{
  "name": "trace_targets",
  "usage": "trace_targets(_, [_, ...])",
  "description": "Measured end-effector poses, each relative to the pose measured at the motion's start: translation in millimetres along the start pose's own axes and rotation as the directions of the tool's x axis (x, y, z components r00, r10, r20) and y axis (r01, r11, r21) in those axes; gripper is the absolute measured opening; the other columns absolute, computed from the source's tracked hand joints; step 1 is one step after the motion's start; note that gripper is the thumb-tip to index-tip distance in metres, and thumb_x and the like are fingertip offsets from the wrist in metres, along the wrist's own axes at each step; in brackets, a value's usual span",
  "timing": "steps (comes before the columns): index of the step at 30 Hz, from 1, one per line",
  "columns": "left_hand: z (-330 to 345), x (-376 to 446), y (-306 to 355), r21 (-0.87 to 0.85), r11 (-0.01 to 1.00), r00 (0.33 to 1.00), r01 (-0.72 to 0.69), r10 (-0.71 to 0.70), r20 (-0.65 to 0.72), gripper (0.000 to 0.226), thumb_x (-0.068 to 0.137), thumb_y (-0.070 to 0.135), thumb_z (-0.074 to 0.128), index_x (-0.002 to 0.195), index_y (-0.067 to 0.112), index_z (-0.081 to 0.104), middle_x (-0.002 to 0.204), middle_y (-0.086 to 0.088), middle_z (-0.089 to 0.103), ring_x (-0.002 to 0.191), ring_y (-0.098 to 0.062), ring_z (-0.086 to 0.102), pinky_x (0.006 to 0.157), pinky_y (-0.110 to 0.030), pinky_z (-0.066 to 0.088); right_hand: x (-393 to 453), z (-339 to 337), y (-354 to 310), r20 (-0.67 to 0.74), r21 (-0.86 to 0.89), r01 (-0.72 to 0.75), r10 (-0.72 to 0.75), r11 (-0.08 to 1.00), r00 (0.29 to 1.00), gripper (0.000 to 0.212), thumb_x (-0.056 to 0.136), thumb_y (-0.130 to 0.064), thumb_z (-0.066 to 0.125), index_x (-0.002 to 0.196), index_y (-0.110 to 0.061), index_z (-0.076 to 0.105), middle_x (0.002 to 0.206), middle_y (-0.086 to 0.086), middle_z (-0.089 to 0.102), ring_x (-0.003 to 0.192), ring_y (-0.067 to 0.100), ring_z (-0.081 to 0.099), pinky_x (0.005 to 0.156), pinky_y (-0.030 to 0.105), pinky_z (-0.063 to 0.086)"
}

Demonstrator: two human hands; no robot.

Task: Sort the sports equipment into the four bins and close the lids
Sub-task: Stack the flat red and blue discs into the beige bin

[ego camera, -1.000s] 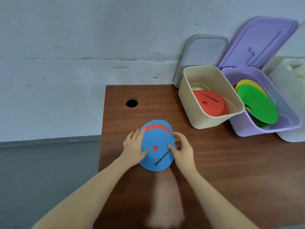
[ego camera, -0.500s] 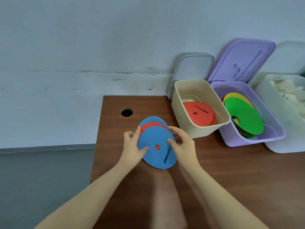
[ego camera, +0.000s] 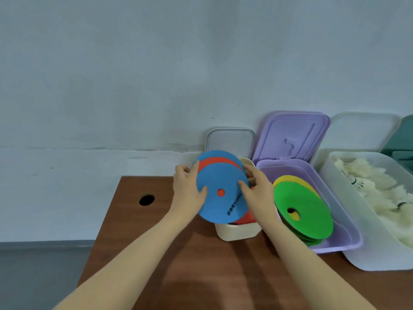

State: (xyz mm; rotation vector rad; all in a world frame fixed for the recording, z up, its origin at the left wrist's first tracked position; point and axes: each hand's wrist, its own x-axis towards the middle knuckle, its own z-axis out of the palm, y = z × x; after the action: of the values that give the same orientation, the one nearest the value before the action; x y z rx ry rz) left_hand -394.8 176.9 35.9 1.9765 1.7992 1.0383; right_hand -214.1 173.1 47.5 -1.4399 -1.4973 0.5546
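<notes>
Both hands, L [ego camera: 187, 193] & R [ego camera: 259, 193], grip blue disc stack [ego camera: 220, 191] over cream bin [ego camera: 239, 231]; print reads "SONIC".

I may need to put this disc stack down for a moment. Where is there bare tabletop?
Bare wood lies left of the cream bin, between the round hole and the table's near edge, under both forearms. The right is crowded: purple bin and white bin stand side by side.

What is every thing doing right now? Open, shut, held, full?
Disc stack: held up by both hands, over the cream bin.
Cream bin: open.
Purple bin: open, holds green and yellow discs.
White bin: open, holds shuttlecocks.
Left hand: gripping.
Right hand: gripping.
</notes>
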Motion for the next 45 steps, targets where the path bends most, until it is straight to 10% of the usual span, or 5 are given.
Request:
trace_targets(7, [50.8, 41.8, 40.0, 0.041, 0.999, 0.996, 0.032, -0.035, 0.078, 0.059, 0.083, 0.017, 0.061, 0.137, 0.013, 0.038, 0.116, -0.008, 0.03, 0.105, -0.026, 0.038, 0.097, -0.039, 0.038, 59.3, -36.9, 44.1, 0.074, -0.229, -0.061, 0.08, 0.971, 0.994, 0.039, 0.082, -0.008, 0.06, 0.121, -0.01, 0.056, 0.114, 0.007, 0.062, 0.102, 0.027, 0.057, 0.084, 0.037, 0.045])
trace_targets(12, [81.6, 28.1, 35.8, 0.448, 0.878, 0.942, 0.169, -0.278, 0.189, 0.062, 0.088, 0.038, 0.051, 0.141, 0.018, 0.027, 0.134, -0.011, 0.032, 0.12, -0.032, 0.032, 0.098, -0.041, 0.03, 60.0, -40.9, 89.4, 0.308, -0.683, 0.057, 0.217, 0.728, 0.926, 0.033, 0.084, -0.028, 0.053, 0.115, -0.015, 0.058, 0.111, 0.011, 0.056, 0.106, 0.034, 0.053, 0.084, 0.038, 0.04])
trace_targets(23, [94.8, -20.6, 13.5, 0.389, 0.876, 0.914, 0.284, -0.371, 0.167, 0.056, 0.097, 0.039, 0.03, 0.148, 0.03, 0.008, 0.154, 0.001, 0.022, 0.134, -0.028, 0.027, 0.106, -0.045, 0.024, 19.4, -33.9, 124.8, 0.338, -0.606, 0.161, 0.069, 0.779, 0.939, 0.06, 0.082, -0.05, 0.029, 0.135, -0.025, 0.042, 0.129, -0.001, 0.048, 0.113, 0.025, 0.044, 0.091, 0.037, 0.023])
trace_targets(33, [64.4, -31.9, -6.2, 0.459, 0.864, 0.934, 0.209, -0.316, 0.17, 0.054, 0.097, 0.044, 0.031, 0.147, 0.031, 0.016, 0.154, -0.002, 0.022, 0.138, -0.027, 0.024, 0.109, -0.044, 0.021, 7.8, -28.7, 110.7, 0.173, -0.6, 0.148, -0.053, 0.786, 0.984, 0.03, 0.086, -0.038, 0.037, 0.098, -0.026, 0.063, 0.084, -0.003, 0.066, 0.085, 0.026, 0.058, 0.079, 0.035, 0.022])
trace_targets(45, [54.5, 99.4, 18.6, 0.333, 0.941, 0.986, 0.065, -0.111, 0.122, 0.067, 0.096, 0.042, 0.04, 0.149, 0.021, 0.006, 0.153, -0.02, 0.014, 0.134, -0.039, 0.027, 0.106, -0.047, 0.025, 134.4, -13.3, 54.9, 0.224, -0.6, 0.222, -0.105, 0.769, 0.969, 0.071, 0.089, -0.032, 0.053, 0.148, -0.016, 0.017, 0.155, 0.008, 0.016, 0.138, 0.029, 0.02, 0.109, 0.044, 0.014])
